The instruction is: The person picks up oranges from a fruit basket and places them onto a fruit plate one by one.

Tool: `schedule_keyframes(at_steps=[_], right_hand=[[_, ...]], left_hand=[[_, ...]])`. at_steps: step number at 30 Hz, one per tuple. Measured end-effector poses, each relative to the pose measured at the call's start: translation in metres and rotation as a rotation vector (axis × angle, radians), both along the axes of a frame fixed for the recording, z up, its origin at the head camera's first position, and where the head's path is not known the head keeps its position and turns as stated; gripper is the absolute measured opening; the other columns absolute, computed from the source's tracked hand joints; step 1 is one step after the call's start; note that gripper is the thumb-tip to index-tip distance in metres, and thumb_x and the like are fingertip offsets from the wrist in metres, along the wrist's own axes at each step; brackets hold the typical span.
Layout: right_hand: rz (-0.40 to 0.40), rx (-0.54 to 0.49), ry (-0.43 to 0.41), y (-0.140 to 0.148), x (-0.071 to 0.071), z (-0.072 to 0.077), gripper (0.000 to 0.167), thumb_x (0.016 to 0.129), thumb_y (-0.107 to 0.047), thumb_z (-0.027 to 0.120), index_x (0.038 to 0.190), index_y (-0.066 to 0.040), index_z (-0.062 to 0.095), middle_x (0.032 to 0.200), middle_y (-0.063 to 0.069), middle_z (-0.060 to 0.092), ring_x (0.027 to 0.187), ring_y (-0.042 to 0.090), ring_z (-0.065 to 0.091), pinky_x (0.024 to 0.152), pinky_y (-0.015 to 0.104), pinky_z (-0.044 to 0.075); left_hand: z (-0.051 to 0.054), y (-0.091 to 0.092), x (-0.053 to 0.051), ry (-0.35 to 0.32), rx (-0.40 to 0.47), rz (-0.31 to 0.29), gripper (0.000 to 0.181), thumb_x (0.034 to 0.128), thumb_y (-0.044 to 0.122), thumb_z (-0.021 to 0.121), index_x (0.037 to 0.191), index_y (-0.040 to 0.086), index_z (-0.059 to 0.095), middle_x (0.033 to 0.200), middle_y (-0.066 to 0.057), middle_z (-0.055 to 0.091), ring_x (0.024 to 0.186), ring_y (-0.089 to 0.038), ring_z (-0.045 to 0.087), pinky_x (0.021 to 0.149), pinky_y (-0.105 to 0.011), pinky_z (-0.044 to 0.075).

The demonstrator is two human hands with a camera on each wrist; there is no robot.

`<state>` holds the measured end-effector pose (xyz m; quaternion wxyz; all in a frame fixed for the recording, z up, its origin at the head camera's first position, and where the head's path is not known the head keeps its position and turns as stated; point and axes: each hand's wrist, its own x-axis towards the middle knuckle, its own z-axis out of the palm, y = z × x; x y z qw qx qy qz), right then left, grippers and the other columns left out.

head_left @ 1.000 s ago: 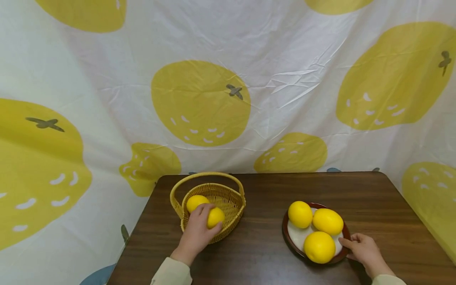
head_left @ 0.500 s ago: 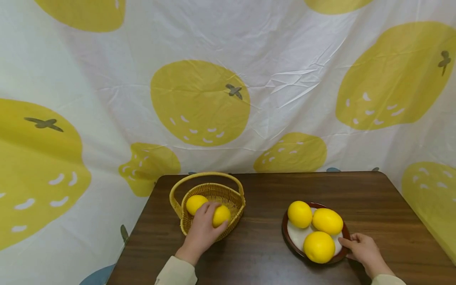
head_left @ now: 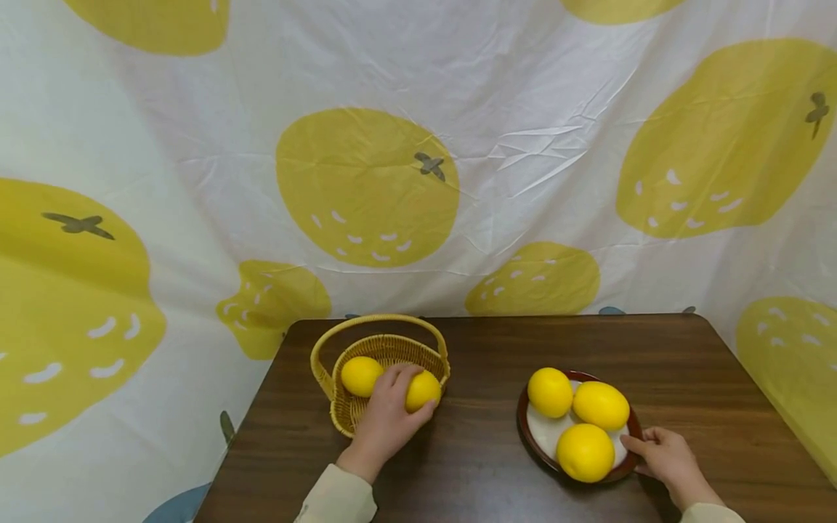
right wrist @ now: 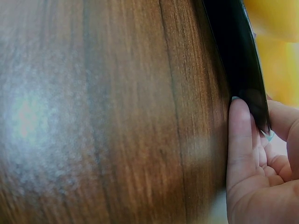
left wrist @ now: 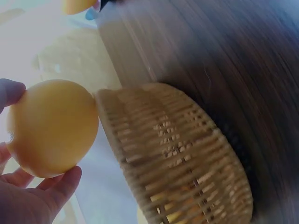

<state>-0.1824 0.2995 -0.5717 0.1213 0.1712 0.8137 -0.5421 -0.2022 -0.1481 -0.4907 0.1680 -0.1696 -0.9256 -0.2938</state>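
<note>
My left hand [head_left: 387,428] grips a yellow lemon [head_left: 425,392] at the right side of the wicker basket [head_left: 400,352]. In the left wrist view this held lemon [left wrist: 55,128] is above the basket's rim, fingers and thumb around it. Another lemon [head_left: 362,376] lies inside the basket at its left. My right hand [head_left: 673,461] pinches the right rim of a round brown-edged plate [head_left: 525,430], thumb on top and fingers below; the right wrist view shows its dark outer side [right wrist: 238,56]. On the plate's pale middle are three lemons [head_left: 585,452].
The basket's tall arched handle [head_left: 379,319] rises at its back. Basket and plate stand apart on a dark wooden table [head_left: 484,465]. A white cloth [head_left: 523,160] printed with lemons hangs behind the table's far edge.
My left hand has carried the lemon rightward across the basket, from beside the other lemon to the basket's right side. The right hand, the plate and its lemons look unchanged.
</note>
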Motion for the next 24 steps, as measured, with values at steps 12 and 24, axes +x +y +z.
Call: schedule_keyframes(at_steps=[12, 24], right_hand=[[-0.003, 0.001, 0.013, -0.001, -0.001, -0.003, 0.054, 0.097, -0.028, 0.068, 0.119, 0.017, 0.048, 0.111, 0.026, 0.056, 0.085, 0.016, 0.062, 0.073, 0.032, 0.061], [-0.009, 0.002, 0.012, 0.0, -0.001, -0.001, 0.055, 0.096, -0.031, 0.07, 0.118, 0.015, 0.048, 0.105, 0.022, 0.061, 0.083, 0.016, 0.062, 0.072, 0.031, 0.061]], left_hand=[[-0.002, 0.019, 0.0, 0.004, -0.01, -0.047, 0.05, 0.0863, 0.035, 0.08, 0.128, 0.015, 0.06, 0.128, -0.006, 0.058, 0.116, -0.028, 0.057, 0.098, -0.045, 0.052], [-0.005, 0.043, 0.001, 0.015, -0.005, -0.097, 0.049, 0.0857, 0.035, 0.08, 0.127, 0.017, 0.061, 0.127, -0.005, 0.06, 0.115, -0.024, 0.059, 0.092, -0.042, 0.055]])
